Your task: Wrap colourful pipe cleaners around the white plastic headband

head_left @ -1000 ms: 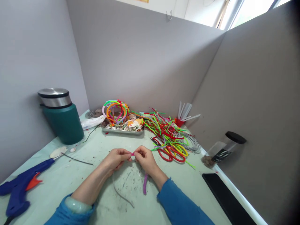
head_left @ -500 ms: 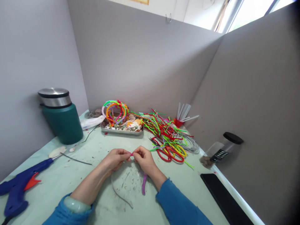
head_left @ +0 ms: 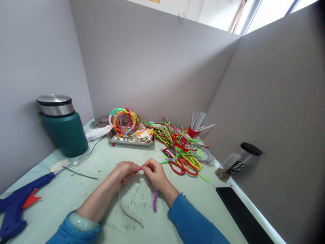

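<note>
Fingertips of my left hand [head_left: 125, 173] and my right hand [head_left: 156, 174] meet above the table, both pinching a small bit of pink pipe cleaner [head_left: 141, 168]. Most of it is hidden by the fingers. A thin grey wire [head_left: 127, 214] trails from under my left hand down to the table; whether that hand grips it too, I cannot tell. Below my right wrist a short purple pipe cleaner [head_left: 155, 201] shows, its upper end hidden behind the hand. Dark scraps are scattered on the tabletop beneath.
Behind the hands stands a metal tray [head_left: 132, 143] of shells with colourful rings [head_left: 123, 122]. Right of it lie piled pipe cleaners [head_left: 175, 135], red-handled scissors [head_left: 188, 166] and glue sticks [head_left: 199, 120]. A blue glue gun [head_left: 22, 200] and green bottle [head_left: 64, 132] are at left, a jar [head_left: 238, 162] at right.
The pinching fingertips have shifted very slightly, and a little more pink shows between them. The whole view has drifted a bit to the left. Nothing was let go.
</note>
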Demonstrator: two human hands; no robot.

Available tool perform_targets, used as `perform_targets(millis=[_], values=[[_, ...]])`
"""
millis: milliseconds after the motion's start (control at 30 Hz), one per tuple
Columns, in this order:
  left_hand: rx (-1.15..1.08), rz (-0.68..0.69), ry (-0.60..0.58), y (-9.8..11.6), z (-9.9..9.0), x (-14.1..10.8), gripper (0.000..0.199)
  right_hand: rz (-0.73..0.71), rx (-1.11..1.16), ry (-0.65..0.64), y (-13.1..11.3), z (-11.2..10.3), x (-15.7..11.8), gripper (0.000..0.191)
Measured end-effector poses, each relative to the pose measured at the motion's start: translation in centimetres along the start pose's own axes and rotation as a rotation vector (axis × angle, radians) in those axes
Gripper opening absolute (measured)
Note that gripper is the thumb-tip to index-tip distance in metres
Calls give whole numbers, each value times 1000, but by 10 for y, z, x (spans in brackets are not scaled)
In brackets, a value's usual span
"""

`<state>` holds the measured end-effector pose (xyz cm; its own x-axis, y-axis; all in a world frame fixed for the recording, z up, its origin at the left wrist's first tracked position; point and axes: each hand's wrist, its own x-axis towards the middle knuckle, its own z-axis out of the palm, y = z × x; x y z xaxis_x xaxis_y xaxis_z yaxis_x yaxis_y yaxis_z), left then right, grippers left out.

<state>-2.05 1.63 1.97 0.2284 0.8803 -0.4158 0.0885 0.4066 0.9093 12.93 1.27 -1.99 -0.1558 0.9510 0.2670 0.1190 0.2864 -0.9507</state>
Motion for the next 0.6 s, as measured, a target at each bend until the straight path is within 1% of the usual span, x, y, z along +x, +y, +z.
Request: perform_targets(millis=[167, 233, 300, 433, 533, 600], values=[[36, 43, 7, -3, 0, 0, 27, 4, 2, 16, 0, -1, 0, 6], [47, 32, 2, -4, 0, 0, 28, -7, -6, 24, -1, -1, -1, 6], [52, 16, -33, -4, 0, 1, 28, -13, -7, 25, -3, -1, -2, 6], [-7, -21, -99, -5, -1, 3, 26, -8, -14, 3, -7, 0, -4, 5], [-9, -25, -84, -5, 0, 3, 28, -38, -100, 3, -12, -3, -3, 10], [12, 19, -35, -6, 1, 2, 31, -102, -215, 67, -15, -12, -1, 17]])
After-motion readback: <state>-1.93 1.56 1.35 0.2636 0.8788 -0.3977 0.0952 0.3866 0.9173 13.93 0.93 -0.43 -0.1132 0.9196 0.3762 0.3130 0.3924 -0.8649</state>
